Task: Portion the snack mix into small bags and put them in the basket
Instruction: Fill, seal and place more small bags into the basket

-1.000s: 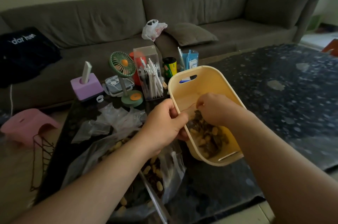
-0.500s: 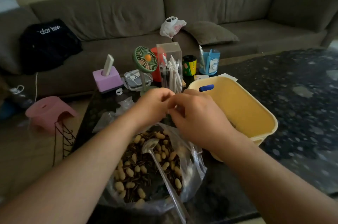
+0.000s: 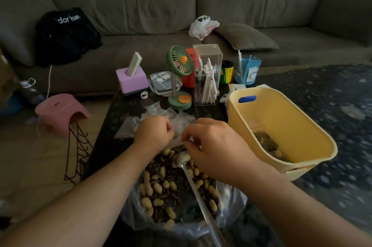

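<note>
left hand [image 3: 154, 133]: left the basket [image 3: 314, 140], now at frame centre pinching a small clear bag [image 3: 181, 126]
right hand [image 3: 213, 146]: out of the basket, apparently pinching the same bag

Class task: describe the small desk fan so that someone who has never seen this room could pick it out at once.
Start at the dark table in front of the grey sofa. In the clutter at its far edge, left of the clear box of white pens, stands the fan. It alone has a round green grille with an orange centre, on a thin stem and round green base.
</note>
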The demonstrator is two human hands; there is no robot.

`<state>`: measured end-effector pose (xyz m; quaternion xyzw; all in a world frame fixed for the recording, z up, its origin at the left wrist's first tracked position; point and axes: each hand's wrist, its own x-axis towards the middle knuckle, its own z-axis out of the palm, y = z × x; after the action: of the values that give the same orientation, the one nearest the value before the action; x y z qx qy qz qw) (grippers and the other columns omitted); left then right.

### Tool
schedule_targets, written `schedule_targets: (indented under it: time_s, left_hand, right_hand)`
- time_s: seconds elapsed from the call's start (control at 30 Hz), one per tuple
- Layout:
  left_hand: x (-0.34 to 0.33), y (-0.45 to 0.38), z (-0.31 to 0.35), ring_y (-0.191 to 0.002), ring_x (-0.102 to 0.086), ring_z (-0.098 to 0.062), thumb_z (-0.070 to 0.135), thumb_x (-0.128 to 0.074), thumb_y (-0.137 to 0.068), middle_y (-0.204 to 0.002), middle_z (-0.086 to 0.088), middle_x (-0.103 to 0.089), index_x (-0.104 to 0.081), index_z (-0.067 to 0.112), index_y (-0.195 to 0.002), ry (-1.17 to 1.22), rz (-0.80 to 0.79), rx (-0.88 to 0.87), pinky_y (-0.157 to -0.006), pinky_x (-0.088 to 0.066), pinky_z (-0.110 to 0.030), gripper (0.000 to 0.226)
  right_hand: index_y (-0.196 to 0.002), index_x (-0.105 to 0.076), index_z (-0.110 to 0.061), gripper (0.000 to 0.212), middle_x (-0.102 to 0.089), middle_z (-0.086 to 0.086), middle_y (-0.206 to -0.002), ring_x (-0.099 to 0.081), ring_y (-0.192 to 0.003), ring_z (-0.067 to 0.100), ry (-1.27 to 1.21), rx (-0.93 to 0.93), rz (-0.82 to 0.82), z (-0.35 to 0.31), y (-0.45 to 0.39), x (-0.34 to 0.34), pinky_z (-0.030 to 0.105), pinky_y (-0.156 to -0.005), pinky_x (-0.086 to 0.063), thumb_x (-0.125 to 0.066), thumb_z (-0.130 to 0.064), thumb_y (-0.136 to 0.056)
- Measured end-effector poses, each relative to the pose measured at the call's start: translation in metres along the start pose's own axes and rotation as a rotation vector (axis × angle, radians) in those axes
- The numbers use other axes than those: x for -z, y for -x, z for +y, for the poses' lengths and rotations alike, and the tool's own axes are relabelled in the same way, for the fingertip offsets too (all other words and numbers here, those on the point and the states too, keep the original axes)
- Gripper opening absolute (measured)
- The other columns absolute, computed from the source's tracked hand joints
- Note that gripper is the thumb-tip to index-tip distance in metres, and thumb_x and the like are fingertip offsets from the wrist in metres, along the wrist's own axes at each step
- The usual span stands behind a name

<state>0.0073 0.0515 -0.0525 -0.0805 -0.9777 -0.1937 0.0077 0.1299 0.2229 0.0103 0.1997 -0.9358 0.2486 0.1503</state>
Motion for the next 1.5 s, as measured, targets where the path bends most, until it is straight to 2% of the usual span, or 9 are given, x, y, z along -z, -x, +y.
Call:
schedule_targets:
  time_s: [0.33, 0.53, 0.8, 0.93, 1.07, 1.17, 1.27, 1.4, 1.5]
  left_hand:
    - [0.040, 0.012, -0.007, -0.077, -0.070, -0.007, 0.038, -0.081, -0.086, -0.075, 0.011, -0.072, -0.076, 0.028, -0.081, 0.319, 0.089, 0.107, -0.069, -0.056, -0.027, 0.011]
    - [0.076, 0.063, 0.018, -0.073, -0.071, -0.013, 0.032, -0.082, -0.086, -0.078, 0.003, -0.076, -0.078, 0.026, -0.084, 0.657, 0.039, -0.013, -0.073, -0.060, -0.038, 0.008]
    - [0.066, 0.113, 0.027, -0.072, -0.071, -0.008, 0.021, -0.082, -0.090, -0.079, 0.004, -0.077, -0.076, 0.022, -0.089, 0.817, -0.048, -0.053, -0.068, -0.057, -0.020, 0.006]
    - [0.062, 0.121, 0.022, -0.069, -0.064, -0.009, 0.021, -0.073, -0.096, -0.075, 0.001, -0.072, -0.075, 0.021, -0.085, 0.932, -0.009, 0.060, -0.070, -0.054, -0.029, 0.011]
    - [0.061, 0.117, 0.014, -0.084, -0.060, -0.007, 0.025, -0.072, -0.093, -0.086, 0.007, -0.067, -0.071, 0.023, -0.076, 0.799, 0.043, -0.026, -0.081, -0.046, -0.030, 0.017]
    - [0.061, 0.117, 0.007, -0.127, -0.042, -0.003, 0.037, -0.072, -0.086, -0.127, 0.014, -0.056, -0.064, 0.030, -0.075, 0.368, 0.219, -0.363, -0.107, -0.031, -0.022, 0.016]
    - [0.061, 0.120, 0.006, -0.153, -0.028, -0.007, 0.045, -0.073, -0.083, -0.153, 0.013, -0.048, -0.054, 0.031, -0.085, 0.291, 0.195, -0.605, -0.123, -0.024, -0.034, 0.024]
    - [0.061, 0.124, 0.010, -0.119, -0.053, 0.003, 0.053, -0.087, -0.076, -0.127, 0.020, -0.052, -0.035, 0.040, -0.106, 0.400, 0.093, -0.449, -0.092, -0.053, -0.028, 0.061]
    - [0.067, 0.124, 0.009, -0.111, -0.048, 0.014, 0.059, -0.088, -0.073, -0.114, 0.025, -0.046, -0.028, 0.052, -0.123, 0.377, 0.008, -0.392, -0.082, -0.046, -0.008, 0.079]
  right_hand:
    - [-0.102, -0.075, -0.024, 0.012, -0.056, -0.015, -0.087, -0.055, -0.074, 0.005, 0.014, -0.034, 0.044, 0.005, -0.004, 0.000, 0.032, -0.068, -0.056, -0.065, -0.019, -0.096]
    - [-0.114, -0.059, -0.039, 0.024, -0.066, -0.019, -0.093, -0.065, -0.081, -0.005, -0.290, -0.318, 0.103, -0.014, -0.014, 0.005, 0.012, -0.068, -0.051, -0.064, -0.054, -0.096]
    - [-0.086, -0.076, -0.030, 0.019, -0.074, -0.008, -0.074, -0.070, -0.067, 0.008, -0.532, -0.429, 0.081, -0.024, -0.010, -0.006, 0.035, -0.064, -0.063, -0.063, -0.026, -0.100]
    - [-0.091, -0.077, -0.029, 0.015, -0.074, -0.010, -0.072, -0.070, -0.063, 0.006, -0.430, -0.436, 0.057, -0.020, -0.001, -0.004, 0.029, -0.063, -0.061, -0.066, -0.024, -0.100]
    - [-0.088, -0.076, -0.030, 0.013, -0.074, -0.008, -0.072, -0.070, -0.063, 0.009, -0.365, -0.465, 0.040, -0.019, 0.004, -0.005, 0.033, -0.064, -0.063, -0.068, -0.021, -0.094]
    - [-0.089, -0.069, -0.021, 0.014, -0.072, 0.004, -0.077, -0.070, -0.065, 0.024, -0.658, -0.576, 0.009, -0.021, 0.003, -0.006, 0.042, -0.066, -0.062, -0.061, -0.019, -0.100]
    - [-0.096, -0.065, -0.015, 0.013, -0.069, 0.005, -0.077, -0.067, -0.066, 0.019, -0.918, -0.591, -0.035, -0.026, 0.003, -0.006, 0.036, -0.061, -0.060, -0.055, -0.015, -0.104]
    - [-0.103, -0.066, -0.001, 0.009, -0.075, 0.018, -0.085, -0.071, -0.076, 0.027, -1.019, -0.551, -0.101, -0.028, 0.003, -0.002, 0.035, -0.067, -0.059, -0.062, 0.004, -0.097]
    - [-0.111, -0.063, 0.003, 0.016, -0.073, 0.025, -0.093, -0.068, -0.081, 0.034, -1.054, -0.588, -0.176, -0.023, 0.004, 0.006, 0.043, -0.075, -0.059, -0.063, 0.007, -0.096]
